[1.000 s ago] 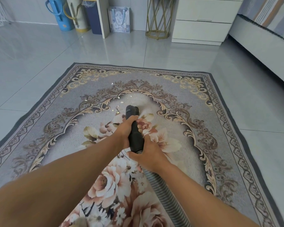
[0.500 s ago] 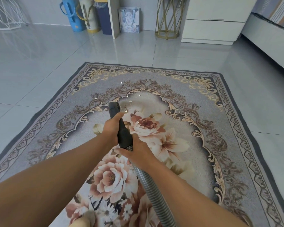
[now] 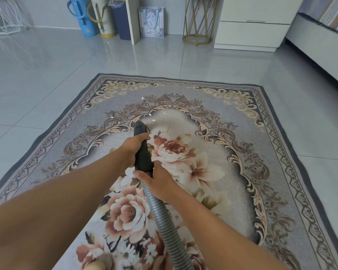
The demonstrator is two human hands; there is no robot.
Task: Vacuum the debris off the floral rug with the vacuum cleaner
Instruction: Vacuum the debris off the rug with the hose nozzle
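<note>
Left hand (image 3: 134,148) wrapped around the upper part of the black vacuum nozzle (image 3: 142,149), fingers curled closed on it; right hand (image 3: 158,179) clamped just behind, at the joint where the nozzle meets the grey ribbed hose (image 3: 165,225), thumb laid across the top. Both bare forearms reaching in from the bottom of the frame, the left one large and blurred in the foreground. Nozzle angled forward and down, its tip resting at the upper edge of the pale central medallion on the floral rug (image 3: 242,152), ahead of both hands. Hose trailing back under the right forearm toward the lower edge. Small pale scraps of debris (image 3: 153,120) scattered just beyond and to the right of the nozzle tip, with a few more flecks farther out along the scrolled border near the rug's far end; too small to tell what they are. Pink and cream printed blooms directly beneath and beside the hands. Rug lying flat on the glossy grey tiled floor (image 3: 47,65). Along the far wall, well apart from the rug: a blue container (image 3: 82,16), a cream and yellow container (image 3: 103,18), a patterned gift bag (image 3: 151,22), a gold wire stand (image 3: 198,20) and a white drawer unit (image 3: 252,26). White wire frame (image 3: 2,16) at far left, edge of a bed (image 3: 320,41) at far right.
</note>
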